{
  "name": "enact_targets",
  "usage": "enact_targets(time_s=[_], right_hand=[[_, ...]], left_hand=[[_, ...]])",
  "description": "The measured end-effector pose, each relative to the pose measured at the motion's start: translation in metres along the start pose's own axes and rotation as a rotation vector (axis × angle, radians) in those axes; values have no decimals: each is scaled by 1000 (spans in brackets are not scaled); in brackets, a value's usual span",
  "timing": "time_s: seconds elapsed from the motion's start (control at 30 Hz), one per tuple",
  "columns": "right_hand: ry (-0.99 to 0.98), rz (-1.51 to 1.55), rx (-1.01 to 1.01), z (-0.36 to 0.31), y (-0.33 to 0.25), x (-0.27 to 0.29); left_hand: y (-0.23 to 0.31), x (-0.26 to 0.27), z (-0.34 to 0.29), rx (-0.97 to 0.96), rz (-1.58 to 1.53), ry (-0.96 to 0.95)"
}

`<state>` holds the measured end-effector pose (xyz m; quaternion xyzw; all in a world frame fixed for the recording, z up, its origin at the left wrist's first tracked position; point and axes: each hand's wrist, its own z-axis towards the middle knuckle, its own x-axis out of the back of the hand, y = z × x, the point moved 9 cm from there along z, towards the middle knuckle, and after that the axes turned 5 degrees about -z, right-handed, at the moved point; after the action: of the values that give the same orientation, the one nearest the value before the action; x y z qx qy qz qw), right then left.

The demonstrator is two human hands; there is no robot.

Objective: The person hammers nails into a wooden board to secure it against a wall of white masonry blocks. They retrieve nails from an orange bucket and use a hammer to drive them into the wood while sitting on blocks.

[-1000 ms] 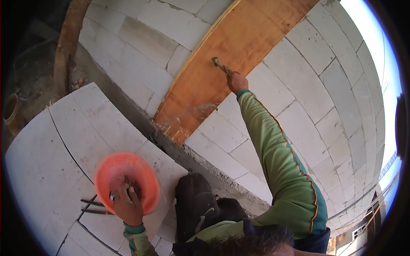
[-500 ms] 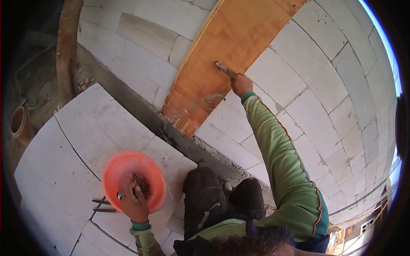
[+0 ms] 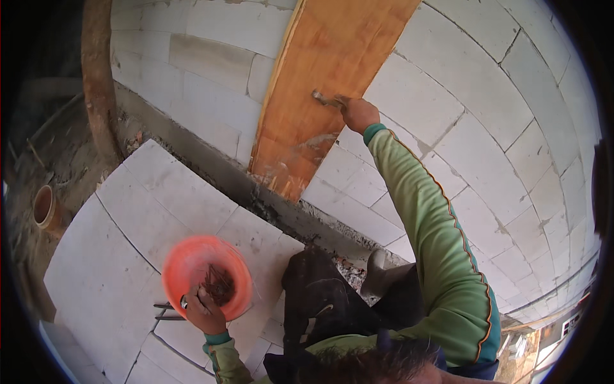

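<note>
The right hand (image 3: 358,114) is up high, fist closed round a hammer (image 3: 325,98) whose head meets the orange-brown board (image 3: 326,77) leaning on the pale block wall (image 3: 473,115). The board's long axis runs steeply up and to the right. Low and well apart, the left hand (image 3: 203,308) dips curled fingers into the orange bowl (image 3: 192,265) of nails (image 3: 219,285) sitting on a stack of blocks (image 3: 109,269); whether it has pinched one cannot be told.

Building site: pale block wall (image 3: 486,115), wooden formwork board (image 3: 326,70), rubble.
</note>
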<state>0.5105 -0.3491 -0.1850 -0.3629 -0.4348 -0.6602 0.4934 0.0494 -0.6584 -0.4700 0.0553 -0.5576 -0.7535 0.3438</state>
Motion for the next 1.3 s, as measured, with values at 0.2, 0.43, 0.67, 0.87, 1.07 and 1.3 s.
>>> enact_targets(time_s=[0.2, 0.43, 0.67, 0.87, 1.07, 1.3], right_hand=[[219, -8, 159, -17, 9, 20], [310, -102, 268, 1, 10, 1], [199, -154, 335, 14, 5, -24], [184, -72, 318, 12, 8, -50], [225, 241, 326, -68, 3, -69], [-262, 372, 357, -218, 10, -109]], left_hand=[[34, -4, 2, -243, 48, 119], [31, -2, 2, -199, 50, 116], [23, 3, 1, -140, 93, 112], [19, 5, -2, -136, 159, 111], [-2, 13, -16, -29, 77, 149], [44, -37, -23, -71, 270, -144]])
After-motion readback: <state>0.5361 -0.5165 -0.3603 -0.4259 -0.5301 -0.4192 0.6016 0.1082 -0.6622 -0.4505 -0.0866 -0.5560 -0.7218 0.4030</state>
